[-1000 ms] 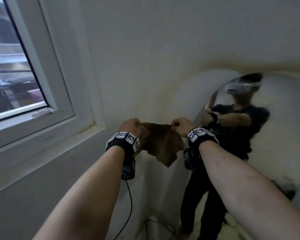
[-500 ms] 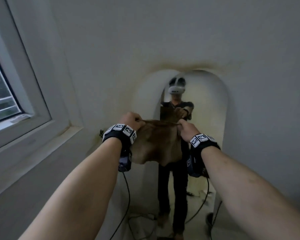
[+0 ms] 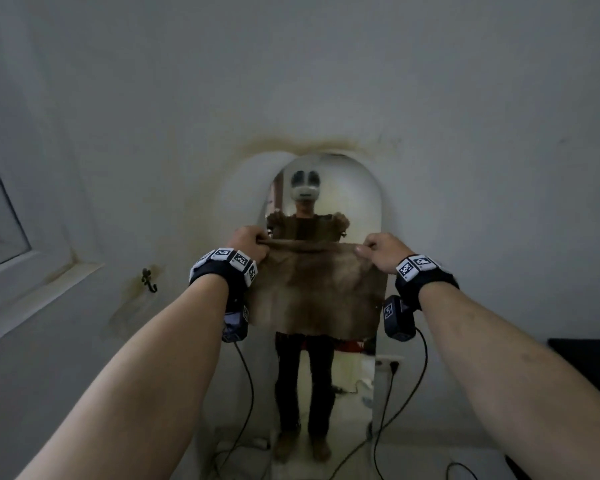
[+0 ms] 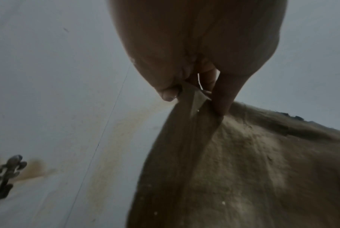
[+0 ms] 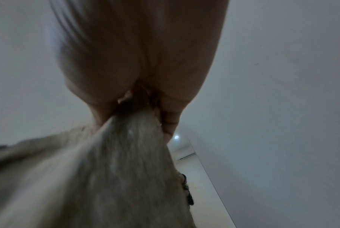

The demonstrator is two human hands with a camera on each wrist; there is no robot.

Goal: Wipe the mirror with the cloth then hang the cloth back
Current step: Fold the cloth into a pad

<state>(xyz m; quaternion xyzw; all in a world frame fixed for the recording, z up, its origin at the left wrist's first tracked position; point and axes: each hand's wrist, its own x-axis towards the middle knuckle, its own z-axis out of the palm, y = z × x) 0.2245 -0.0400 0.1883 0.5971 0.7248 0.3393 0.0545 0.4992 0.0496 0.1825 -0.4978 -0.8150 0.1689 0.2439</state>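
floor: pale, at the wall's foot
on it: black cables, lying loose near the mirror's base

both arms outstretched, left grip pinching, right grip pinching

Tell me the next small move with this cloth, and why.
Probably press the cloth forward onto the mirror. The left hand and right hand hold it spread by its top corners, facing the glass.

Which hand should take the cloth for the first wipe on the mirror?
Likely right. Both hands pinch the cloth's top corners, but the right hand sits over the mirror's edge; the left hand is nearer the wall hook.
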